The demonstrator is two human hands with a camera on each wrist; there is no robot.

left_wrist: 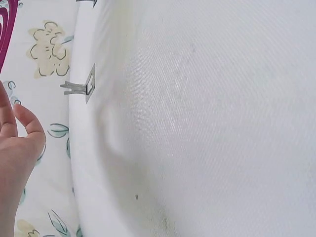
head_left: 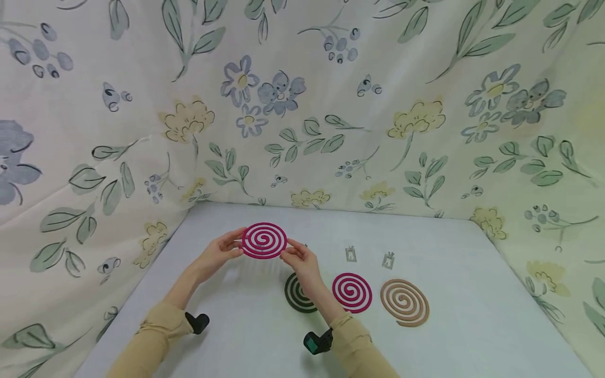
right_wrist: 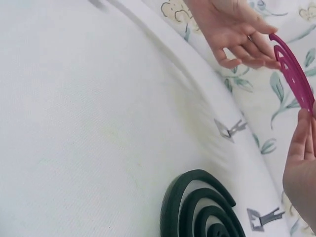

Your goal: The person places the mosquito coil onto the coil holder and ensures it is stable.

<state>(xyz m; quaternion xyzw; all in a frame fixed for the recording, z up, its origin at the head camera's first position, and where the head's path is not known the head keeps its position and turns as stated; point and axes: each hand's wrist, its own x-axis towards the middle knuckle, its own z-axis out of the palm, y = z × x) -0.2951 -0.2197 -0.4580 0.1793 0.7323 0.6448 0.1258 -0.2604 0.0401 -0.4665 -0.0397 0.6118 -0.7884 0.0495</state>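
Observation:
A pink mosquito coil [head_left: 264, 240] is held up over the table, its spiral facing me. My left hand [head_left: 218, 257] pinches its left edge between thumb and fingers. At the opposite edge my right hand [head_left: 306, 266] pinches it too. The right wrist view catches the held coil nearly edge-on, between the left hand [right_wrist: 237, 34] above and the right hand [right_wrist: 302, 163] below. Beneath my right forearm lies a dark green coil [head_left: 291, 296], partly hidden. Just a strip of the pink coil [left_wrist: 7, 29] shows in the left wrist view.
On the white table [head_left: 227, 325], a second pink coil [head_left: 352, 293] and a tan coil [head_left: 405, 303] lie right of the green one. Behind them are small metal coil stands [head_left: 351, 254], one partly covered by my right hand. A floral cloth [head_left: 302, 105] hangs at the back and sides.

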